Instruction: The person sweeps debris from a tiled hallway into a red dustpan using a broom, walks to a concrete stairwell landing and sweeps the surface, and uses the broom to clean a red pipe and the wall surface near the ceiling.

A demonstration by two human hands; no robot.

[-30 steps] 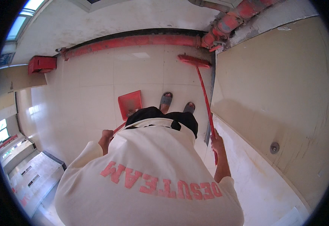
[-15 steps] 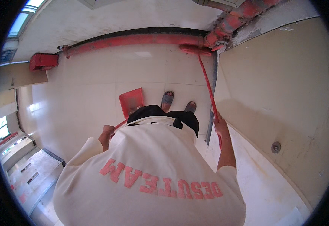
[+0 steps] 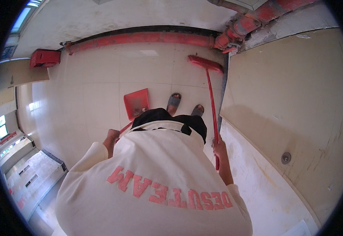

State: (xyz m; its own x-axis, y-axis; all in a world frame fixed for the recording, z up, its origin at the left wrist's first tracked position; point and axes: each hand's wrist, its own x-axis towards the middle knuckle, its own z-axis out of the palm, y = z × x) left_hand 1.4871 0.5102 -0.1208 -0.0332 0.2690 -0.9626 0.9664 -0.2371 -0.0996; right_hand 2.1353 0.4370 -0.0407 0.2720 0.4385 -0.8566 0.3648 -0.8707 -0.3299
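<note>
My right hand (image 3: 219, 148) is closed round the red handle of a broom (image 3: 212, 100). The broom's red head rests on the tiled floor ahead of me, near the right wall and a little short of the pipe. On the left, my left hand (image 3: 111, 136) grips the red handle of a dustpan (image 3: 134, 99). That handle runs partly behind my clothes. The red pan lies on the floor left of my feet, with some small grey debris in it, too small to name.
A thick red pipe (image 3: 140, 38) runs low along the far wall and meets a larger rusty pipe (image 3: 238, 29) in the far right corner. A red box (image 3: 45, 58) stands at the far left. A beige panel (image 3: 289, 98) lines the right side.
The broom has been drawn back toward me, its head coming away from the pipe, and my right hand has moved nearer my body. The dustpan stays nearly in place.
</note>
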